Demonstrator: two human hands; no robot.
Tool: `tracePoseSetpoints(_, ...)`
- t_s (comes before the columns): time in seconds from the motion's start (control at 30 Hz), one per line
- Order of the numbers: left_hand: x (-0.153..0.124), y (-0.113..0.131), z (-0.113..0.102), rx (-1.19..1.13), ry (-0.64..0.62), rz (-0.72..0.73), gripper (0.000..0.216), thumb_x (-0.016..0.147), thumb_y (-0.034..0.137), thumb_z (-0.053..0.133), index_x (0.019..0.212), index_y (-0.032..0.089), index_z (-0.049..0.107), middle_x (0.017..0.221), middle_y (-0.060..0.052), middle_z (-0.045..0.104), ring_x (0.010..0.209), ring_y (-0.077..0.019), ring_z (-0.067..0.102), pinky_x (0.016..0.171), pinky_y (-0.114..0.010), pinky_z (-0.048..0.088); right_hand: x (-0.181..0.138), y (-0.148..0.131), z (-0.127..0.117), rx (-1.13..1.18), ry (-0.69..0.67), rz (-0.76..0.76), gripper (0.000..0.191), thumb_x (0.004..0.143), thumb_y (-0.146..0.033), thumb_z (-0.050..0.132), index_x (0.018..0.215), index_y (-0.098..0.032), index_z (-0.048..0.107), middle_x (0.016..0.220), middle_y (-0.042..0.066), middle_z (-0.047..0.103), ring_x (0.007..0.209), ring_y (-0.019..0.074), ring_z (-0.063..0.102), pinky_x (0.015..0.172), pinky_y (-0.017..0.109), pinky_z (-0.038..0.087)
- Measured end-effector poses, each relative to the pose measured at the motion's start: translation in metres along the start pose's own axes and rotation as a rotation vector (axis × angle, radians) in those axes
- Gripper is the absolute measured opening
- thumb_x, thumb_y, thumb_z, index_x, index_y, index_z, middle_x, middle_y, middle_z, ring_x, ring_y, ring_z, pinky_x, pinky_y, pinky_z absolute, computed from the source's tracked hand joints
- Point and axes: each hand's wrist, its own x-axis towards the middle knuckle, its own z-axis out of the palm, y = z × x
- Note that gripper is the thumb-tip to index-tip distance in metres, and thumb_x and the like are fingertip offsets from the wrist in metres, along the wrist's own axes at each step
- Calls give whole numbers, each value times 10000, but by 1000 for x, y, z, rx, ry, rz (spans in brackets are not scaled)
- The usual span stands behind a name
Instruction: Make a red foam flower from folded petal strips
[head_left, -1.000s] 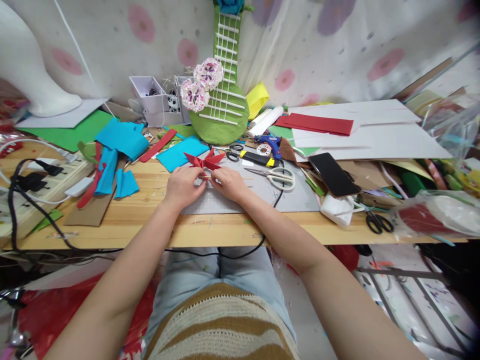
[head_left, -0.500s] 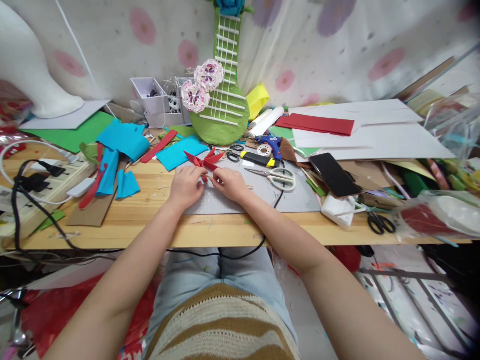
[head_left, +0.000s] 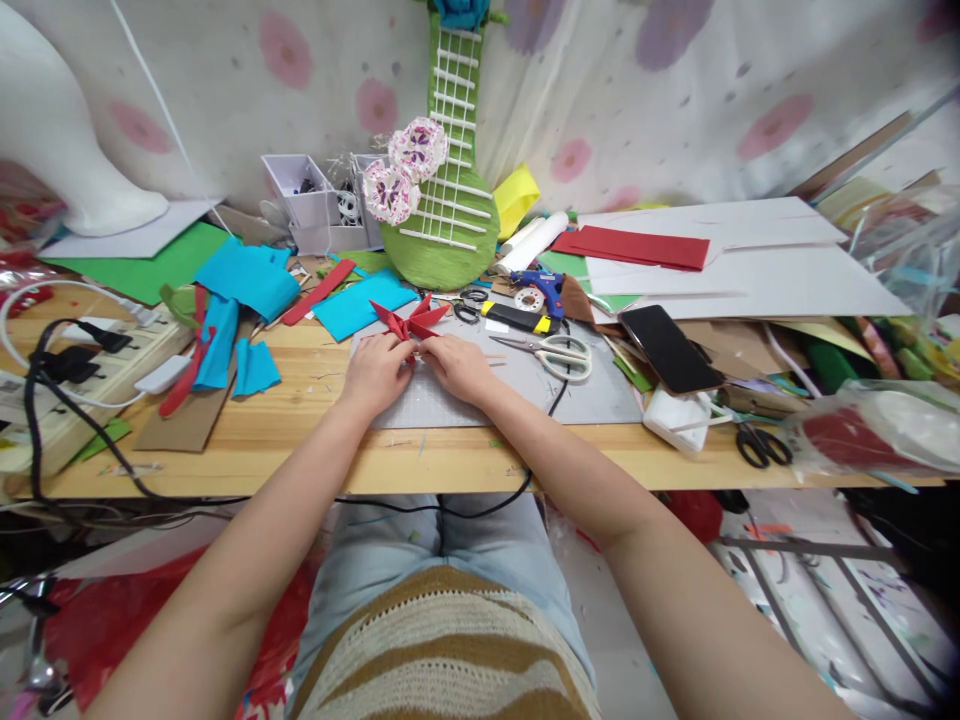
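Note:
A red folded-paper piece with several pointed tips (head_left: 426, 318) stands over the grey cutting mat (head_left: 600, 395). My left hand (head_left: 379, 372) is closed on its near edge, fingers curled and thumb tucked toward the middle. From the other side my right hand (head_left: 456, 368) pinches the same near edge, its fingertips almost meeting the left ones. Both hands rest low on the mat, and what lies between the fingertips is mostly hidden. Thin pale sticks (head_left: 495, 360) show just right of my right hand.
White-handled scissors (head_left: 566, 358), a yellow-black utility knife (head_left: 517, 317) and a blue glue gun (head_left: 549, 290) lie to the right. Behind stands a green guitar shape (head_left: 442, 265). A phone (head_left: 670, 350) lies farther right. Blue crepe paper (head_left: 247, 280) and a power strip (head_left: 82, 390) are left.
Both hands stay at the red paper. My right fingers have shifted slightly up and inward against it, and the left fingers have adjusted a little. The sticks appear slightly higher beside my right hand.

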Motion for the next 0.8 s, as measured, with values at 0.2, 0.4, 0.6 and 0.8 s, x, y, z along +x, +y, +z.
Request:
tracePoseSetpoints(0.2, 2, 0, 3, -106, -35, -34, 164, 753, 151, 483, 875, 180, 588, 871, -85, 652, 865, -241, 592, 762, -367, 454, 0, 1, 1, 14, -32, -84, 227, 889, -112, 397, 1005, -194, 573, 881, 51, 648, 847, 168, 553, 752, 274, 398)
tracePoseSetpoints(0.4, 0, 0, 0, -205, 14, -17, 181, 729, 153, 493, 881, 175, 589, 899, -70, 665, 881, -219, 605, 800, -344, 471, -1, 2, 1, 31, 37, -134, 158, 888, -179, 455, 991, -174, 574, 931, 74, 639, 886, 177, 538, 796, 298, 406)
tracePoseSetpoints(0.6, -1, 2, -3, -212, 36, 13, 220, 718, 147, 490, 912, 166, 592, 919, -76, 668, 889, -217, 610, 804, -344, 476, 0, 3, 2, -14, 85, -146, 150, 903, -207, 442, 923, -180, 588, 879, 74, 636, 854, 175, 533, 772, 289, 396)
tracePoseSetpoints(0.8, 0, 5, -4, -212, 16, -11, 199, 731, 167, 486, 899, 179, 593, 903, -68, 669, 874, -212, 613, 799, -344, 471, 0, 3, 2, -46, 90, -152, 142, 886, -178, 450, 897, -182, 591, 850, 69, 636, 831, 172, 531, 748, 284, 391)
